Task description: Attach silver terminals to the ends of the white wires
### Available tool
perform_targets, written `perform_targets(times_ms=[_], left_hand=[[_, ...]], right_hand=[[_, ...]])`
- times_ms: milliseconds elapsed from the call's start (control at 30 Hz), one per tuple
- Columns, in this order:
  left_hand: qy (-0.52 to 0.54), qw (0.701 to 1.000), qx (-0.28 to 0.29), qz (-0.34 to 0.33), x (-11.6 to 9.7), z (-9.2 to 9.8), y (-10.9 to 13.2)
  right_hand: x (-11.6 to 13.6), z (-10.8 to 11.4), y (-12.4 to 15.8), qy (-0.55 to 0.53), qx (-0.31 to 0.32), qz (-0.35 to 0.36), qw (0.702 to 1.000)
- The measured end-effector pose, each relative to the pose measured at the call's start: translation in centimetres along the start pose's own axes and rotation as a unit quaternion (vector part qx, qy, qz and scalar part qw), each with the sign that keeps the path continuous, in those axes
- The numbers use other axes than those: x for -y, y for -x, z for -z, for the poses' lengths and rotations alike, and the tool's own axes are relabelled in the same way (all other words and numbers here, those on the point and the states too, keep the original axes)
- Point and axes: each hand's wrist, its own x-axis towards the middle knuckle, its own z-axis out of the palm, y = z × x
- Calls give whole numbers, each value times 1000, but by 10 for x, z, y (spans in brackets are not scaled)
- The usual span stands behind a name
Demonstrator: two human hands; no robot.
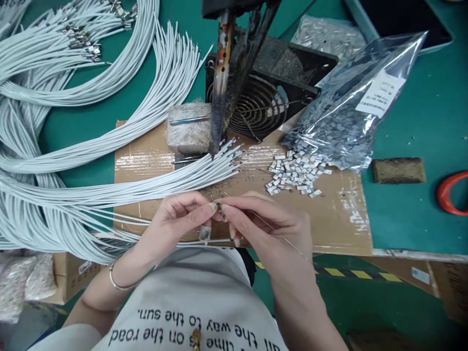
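Observation:
My left hand [183, 214] pinches the stripped end of a white cable [124, 234] near the front edge of a cardboard sheet [340, 214]. My right hand [266, 224] meets it fingertip to fingertip, pinching a tiny metal piece [220, 211] at the cable's tip, with a thin wire trailing back over the hand. Just behind the hands lies a fan of white cables [175, 178] with stripped, coloured ends. A burnt soldering iron [219, 83] hangs tip-down over those ends. A small heap of silvery metal parts [296, 173] lies to the right.
A clear bag [351, 112] spills those parts onto the cardboard. A black fan [263, 102] stands behind the iron, with a wrapped block [188, 126] and tweezers beside it. Large loops of white cable [54, 97] cover the green table's left. A brown sponge [398, 170] and an orange tool [453, 192] lie right.

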Motion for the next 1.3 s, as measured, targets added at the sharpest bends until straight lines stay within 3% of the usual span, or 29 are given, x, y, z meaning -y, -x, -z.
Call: perform_targets(times_ms=[267, 500, 700, 967, 1067, 1133, 1233, 1300], left_hand=[[-20, 1000, 23, 6, -6, 0, 2], [-11, 999, 41, 24, -6, 2, 2], [9, 998, 56, 15, -7, 4, 2], [-43, 998, 28, -21, -10, 1, 3], [-54, 997, 43, -22, -9, 3, 3], [-60, 995, 80, -11, -9, 7, 2], [-89, 983, 158, 4, -12, 12, 1], [-108, 978, 179, 3, -12, 13, 1]], right_hand=[[2, 2, -4, -52, 32, -23, 998], [3, 5, -4, -32, 38, 2, 999], [-7, 11, -3, -96, 67, -63, 991], [11, 21, -4, 17, 99, -5, 995], [18, 29, -10, 104, 144, 42, 983], [19, 35, -16, 127, 208, 54, 968], [13, 42, -24, 78, 305, 36, 948], [7, 43, -27, 13, 326, -7, 945]])
